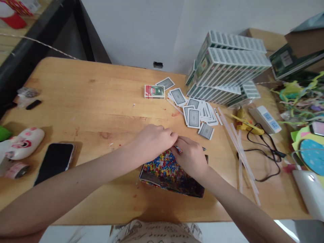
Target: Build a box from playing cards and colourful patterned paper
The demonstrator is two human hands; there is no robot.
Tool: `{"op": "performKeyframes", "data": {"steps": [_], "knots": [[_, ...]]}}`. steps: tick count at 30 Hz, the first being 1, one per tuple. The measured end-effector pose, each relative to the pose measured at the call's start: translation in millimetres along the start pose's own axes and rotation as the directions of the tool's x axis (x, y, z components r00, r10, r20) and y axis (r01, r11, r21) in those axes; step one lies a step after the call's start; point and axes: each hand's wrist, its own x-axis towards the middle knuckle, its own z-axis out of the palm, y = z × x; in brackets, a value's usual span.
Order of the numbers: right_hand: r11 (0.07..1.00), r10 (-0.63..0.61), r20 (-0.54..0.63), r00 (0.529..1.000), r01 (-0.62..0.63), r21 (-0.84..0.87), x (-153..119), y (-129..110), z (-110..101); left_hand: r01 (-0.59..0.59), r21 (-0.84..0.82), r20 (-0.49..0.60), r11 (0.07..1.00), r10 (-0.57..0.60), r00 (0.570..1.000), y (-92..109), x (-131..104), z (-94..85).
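A dark-edged box (174,187) filled with small red, blue and yellow pieces lies near the table's front edge. My left hand (159,140) reaches over its back left part, fingers curled and closed. Against it, my right hand (191,157) rests over the back right part of the box, its fingers bent and pressed together. The two hands meet at the fingertips, and a bit of colourful material shows between them. What exactly the fingers pinch is hidden.
Behind the hands lie scattered playing cards (193,118) and a card box (154,91). Stacked card packs (227,67) stand at the back right. Plastic sticks (239,148), a glue gun (244,123) and a power strip (265,118) are right; a phone (55,160) is left.
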Motion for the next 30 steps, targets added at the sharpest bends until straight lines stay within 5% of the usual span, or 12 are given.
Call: {"op": "performKeyframes", "data": {"steps": [8, 13, 19, 25, 30], "knots": [[0.997, -0.034, -0.025, 0.999, 0.036, 0.069, 2.9, 1.1, 2.1, 0.046, 0.045, 0.105, 0.998, -0.05, 0.993, 12.3, 1.2, -3.1], [0.978, -0.089, -0.038, 0.995, 0.095, 0.188, 20.4, 7.6, 6.8, 0.12, 0.056, 0.062, 0.991, -0.123, 0.99, 2.8, -6.4, 2.1], [0.968, -0.042, -0.073, 0.996, 0.059, 0.242, 31.0, 8.8, 9.1, 0.281, -0.186, 0.02, 0.941, -0.283, 0.959, -20.7, -15.1, 10.0], [0.958, 0.009, -0.116, 0.993, 0.025, 0.287, 26.8, 7.0, 11.8, 0.298, -0.576, 0.009, 0.761, -0.359, 0.933, -36.6, -17.4, 22.9], [0.954, 0.026, -0.141, 0.99, 0.018, 0.298, 28.1, 6.7, 14.3, 0.332, -0.776, 0.13, 0.536, -0.379, 0.916, -50.6, -11.8, 33.9]]}}
